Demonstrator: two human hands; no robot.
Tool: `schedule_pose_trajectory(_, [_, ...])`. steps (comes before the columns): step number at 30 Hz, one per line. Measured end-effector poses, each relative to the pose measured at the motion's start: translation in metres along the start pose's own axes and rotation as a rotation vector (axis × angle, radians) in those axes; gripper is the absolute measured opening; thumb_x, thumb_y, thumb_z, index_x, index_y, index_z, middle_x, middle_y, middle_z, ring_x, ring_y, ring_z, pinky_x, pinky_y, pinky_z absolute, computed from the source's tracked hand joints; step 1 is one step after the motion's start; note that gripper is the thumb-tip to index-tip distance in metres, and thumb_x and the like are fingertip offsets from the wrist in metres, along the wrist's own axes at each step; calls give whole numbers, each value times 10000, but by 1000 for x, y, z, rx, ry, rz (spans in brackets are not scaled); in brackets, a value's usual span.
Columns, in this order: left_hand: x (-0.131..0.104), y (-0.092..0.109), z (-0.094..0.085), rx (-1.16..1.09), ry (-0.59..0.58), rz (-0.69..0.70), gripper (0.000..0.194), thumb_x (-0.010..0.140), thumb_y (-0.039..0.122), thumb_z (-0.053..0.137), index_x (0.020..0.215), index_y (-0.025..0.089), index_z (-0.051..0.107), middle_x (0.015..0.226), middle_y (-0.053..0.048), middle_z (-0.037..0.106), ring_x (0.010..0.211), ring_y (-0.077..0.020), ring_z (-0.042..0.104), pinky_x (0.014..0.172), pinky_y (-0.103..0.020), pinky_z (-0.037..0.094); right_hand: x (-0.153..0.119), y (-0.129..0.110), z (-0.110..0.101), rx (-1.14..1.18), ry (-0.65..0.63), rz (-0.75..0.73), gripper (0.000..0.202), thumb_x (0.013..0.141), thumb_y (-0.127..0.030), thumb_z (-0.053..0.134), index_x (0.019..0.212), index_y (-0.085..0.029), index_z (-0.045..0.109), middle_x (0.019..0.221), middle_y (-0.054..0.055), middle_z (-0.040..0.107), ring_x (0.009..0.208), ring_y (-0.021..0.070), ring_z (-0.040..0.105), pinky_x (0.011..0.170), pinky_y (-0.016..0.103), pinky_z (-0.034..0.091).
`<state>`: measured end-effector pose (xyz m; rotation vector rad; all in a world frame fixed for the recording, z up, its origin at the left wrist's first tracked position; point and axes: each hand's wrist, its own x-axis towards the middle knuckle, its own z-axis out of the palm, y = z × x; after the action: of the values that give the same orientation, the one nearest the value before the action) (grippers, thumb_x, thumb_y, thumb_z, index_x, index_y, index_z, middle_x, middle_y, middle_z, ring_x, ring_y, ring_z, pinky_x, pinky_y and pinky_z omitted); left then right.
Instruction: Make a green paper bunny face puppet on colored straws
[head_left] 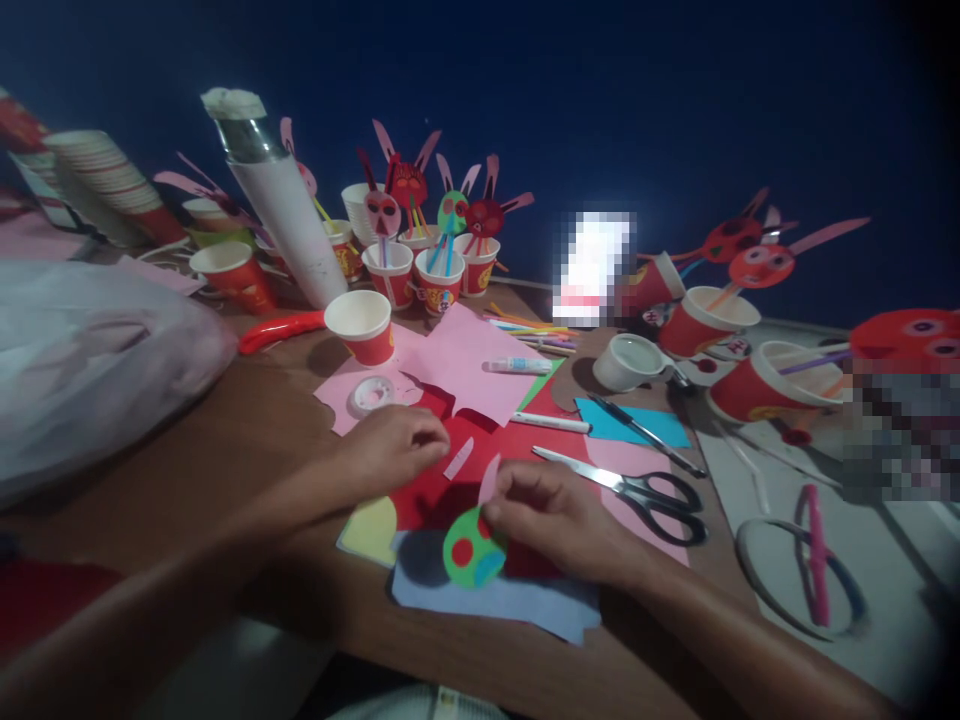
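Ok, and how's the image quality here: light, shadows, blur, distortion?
Head view: dim, with a blown-out, pixelated patch by the dark blue wall; more pixelation at the right edge; shadow on the pale blue paper; side cups lean outward, suggesting wide-angle distortion; outer areas look soft.

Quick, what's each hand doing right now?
Left hand: fingers curled near a loose pink strip; whether fully closed or empty can't be told.
Right hand: closed, pinching the green paper face.

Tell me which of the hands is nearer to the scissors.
Right. The right hand, at the green paper face, is just left of the scissors. The left hand is farther left, beyond the loose pink strip.
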<state>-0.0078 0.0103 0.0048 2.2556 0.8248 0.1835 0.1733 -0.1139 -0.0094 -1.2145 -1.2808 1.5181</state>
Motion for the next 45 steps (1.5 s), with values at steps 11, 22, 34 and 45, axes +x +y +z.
schedule_pose_trajectory(11, [4, 3, 21, 266, 11, -112, 66, 700, 268, 566, 727, 208, 563, 726, 23, 591, 645, -135, 526, 549, -237, 310, -9, 0, 10, -82, -250, -33, 174, 837, -257, 575, 712, -137, 576, 632, -36, 521, 561, 57, 419, 508, 156, 336])
schedule_pose_trajectory(22, [2, 6, 23, 315, -10, -83, 116, 715, 241, 526, 828, 217, 536, 796, 15, 595, 695, -152, 526, 586, -253, 327, -10, 4, 12, -80, -290, -50, 159, 840, -242, 563, 717, -141, 555, 618, -47, 479, 546, 56, 393, 499, 162, 321])
schedule_pose_trajectory(34, [8, 7, 23, 275, -60, -126, 237, 685, 212, 519, 921, 223, 546, 847, -1, 610, 723, -155, 548, 577, -238, 366, -12, 4, 13, -136, -295, -68, 175, 840, -274, 567, 722, -147, 549, 616, -52, 471, 547, 58, 386, 502, 168, 318])
schedule_pose_trajectory(45, [11, 10, 23, 259, -77, -115, 88, 675, 219, 518, 747, 200, 565, 766, -2, 606, 676, -150, 534, 566, -243, 359, -10, 4, 11, -114, -278, -92, 170, 834, -260, 573, 713, -140, 559, 620, -52, 471, 557, 58, 400, 511, 164, 326])
